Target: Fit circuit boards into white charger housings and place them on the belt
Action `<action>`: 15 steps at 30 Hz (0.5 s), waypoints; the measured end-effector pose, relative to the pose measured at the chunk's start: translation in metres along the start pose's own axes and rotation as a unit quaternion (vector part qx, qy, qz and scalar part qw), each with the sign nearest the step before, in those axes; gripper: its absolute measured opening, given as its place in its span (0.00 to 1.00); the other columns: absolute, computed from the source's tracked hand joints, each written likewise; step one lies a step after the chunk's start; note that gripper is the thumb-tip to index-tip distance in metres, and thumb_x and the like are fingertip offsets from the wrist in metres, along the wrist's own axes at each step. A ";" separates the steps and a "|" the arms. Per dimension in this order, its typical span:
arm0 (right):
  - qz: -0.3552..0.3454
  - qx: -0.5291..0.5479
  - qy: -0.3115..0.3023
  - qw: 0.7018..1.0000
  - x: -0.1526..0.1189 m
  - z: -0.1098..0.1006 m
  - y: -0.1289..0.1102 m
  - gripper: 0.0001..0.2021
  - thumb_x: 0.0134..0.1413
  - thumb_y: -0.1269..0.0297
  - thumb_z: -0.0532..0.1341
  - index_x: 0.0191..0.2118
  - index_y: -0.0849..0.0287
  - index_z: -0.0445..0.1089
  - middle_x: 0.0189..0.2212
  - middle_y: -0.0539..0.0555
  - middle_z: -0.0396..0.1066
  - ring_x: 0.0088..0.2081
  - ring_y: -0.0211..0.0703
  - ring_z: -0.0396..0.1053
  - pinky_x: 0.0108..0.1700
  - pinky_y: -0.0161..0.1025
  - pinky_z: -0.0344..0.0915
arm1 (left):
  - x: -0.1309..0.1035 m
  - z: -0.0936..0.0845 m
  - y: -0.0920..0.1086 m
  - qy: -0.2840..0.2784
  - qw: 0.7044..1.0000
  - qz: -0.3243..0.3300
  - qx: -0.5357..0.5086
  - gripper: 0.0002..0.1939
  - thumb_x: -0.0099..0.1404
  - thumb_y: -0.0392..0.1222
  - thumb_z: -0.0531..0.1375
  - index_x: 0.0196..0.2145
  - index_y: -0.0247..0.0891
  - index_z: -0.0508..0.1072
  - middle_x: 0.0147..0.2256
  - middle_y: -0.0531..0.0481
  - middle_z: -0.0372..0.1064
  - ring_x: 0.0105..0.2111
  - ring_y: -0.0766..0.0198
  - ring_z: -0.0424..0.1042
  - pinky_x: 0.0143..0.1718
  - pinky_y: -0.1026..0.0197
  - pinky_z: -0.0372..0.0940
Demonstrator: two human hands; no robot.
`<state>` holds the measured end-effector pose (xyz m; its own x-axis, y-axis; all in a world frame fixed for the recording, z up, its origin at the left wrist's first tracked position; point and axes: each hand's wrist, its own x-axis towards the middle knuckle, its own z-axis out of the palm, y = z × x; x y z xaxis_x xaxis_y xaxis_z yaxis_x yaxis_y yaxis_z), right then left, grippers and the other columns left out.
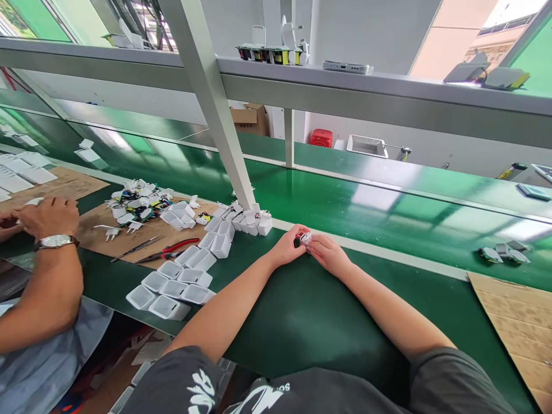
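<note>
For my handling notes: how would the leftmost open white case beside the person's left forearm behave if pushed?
The white case has smooth, crisp walls, so it's probably stiff. Hollow and open-topped, it looks light and would likely slide on the glossy green tabletop. Its boxy shape makes rolling unlikely.

Casings (200,261) on the bench (302,310), left of the left hand (286,248)
Pliers (166,253) on cardboard (99,244) beside these; phone (346,67) on the raised shelf (388,81) ahead.
</note>
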<state>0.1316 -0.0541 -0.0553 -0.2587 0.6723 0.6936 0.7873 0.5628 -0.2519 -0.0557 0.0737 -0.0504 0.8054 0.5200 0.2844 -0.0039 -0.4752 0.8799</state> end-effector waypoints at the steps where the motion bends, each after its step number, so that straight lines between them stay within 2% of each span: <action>1: 0.000 -0.004 -0.002 1.000 0.000 0.000 -0.001 0.12 0.77 0.67 0.57 0.59 0.53 0.73 0.55 0.60 0.76 0.56 0.53 0.76 0.61 0.55 0.78 | 0.000 0.000 -0.001 0.002 1.000 -0.004 -0.005 0.24 0.62 0.35 0.62 0.57 0.42 0.68 0.52 0.46 0.74 0.52 0.55 0.76 0.58 0.52 0.70; 15: 0.050 -0.009 -0.008 0.999 0.002 0.008 -0.013 0.13 0.75 0.71 0.55 0.57 0.54 0.71 0.52 0.62 0.71 0.55 0.53 0.74 0.60 0.54 0.77 | 0.002 0.001 0.003 -0.013 1.000 -0.019 -0.008 0.25 0.61 0.36 0.62 0.56 0.41 0.67 0.52 0.46 0.74 0.52 0.55 0.75 0.58 0.50 0.69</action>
<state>0.1168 -0.0565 -0.0560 -0.1865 0.7326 0.6547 0.8197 0.4833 -0.3073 -0.0537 0.0725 -0.0472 0.8200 0.5191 0.2413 0.0176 -0.4441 0.8958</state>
